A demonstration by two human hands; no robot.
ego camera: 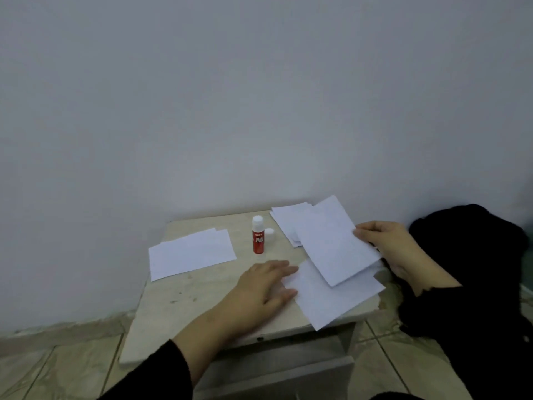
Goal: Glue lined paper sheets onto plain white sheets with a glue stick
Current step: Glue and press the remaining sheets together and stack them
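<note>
A small stone-topped table (pixel 202 295) stands against a pale wall, and the work on it looks to be mid-cycle. At the table's centre, toward twelve o'clock, the red glue stick (pixel 258 240) stands upright with its white tip exposed, and its white cap (pixel 270 232) lies just beside it at about three o'clock, so the glue is ready for use, though neither hand holds it. At nine o'clock from the glue stick lies a small pile of white sheets (pixel 191 253), slightly offset from one another; whether these are finished, glued pairs or fresh stock cannot be told, since no ruling is readable at this blur. At one to two o'clock sits another loose stack of sheets (pixel 288 223), fanned against the wall. The left hand (pixel 264 287) lies flat with straight fingers, pressing the left edge of a sheet on the table (pixel 334 298) at the near right corner, which overhangs the table's edge a little. The right hand (pixel 383 243) pinches the right edge of a second sheet (pixel 334 243), thumb on top, and holds it slanted over the pressed one, overlapping its far part. I judge this to be the laying-on step: one pair is being aligned, its pressing down is not yet done, and the stack by the wall suggests more pairs remain.
</note>
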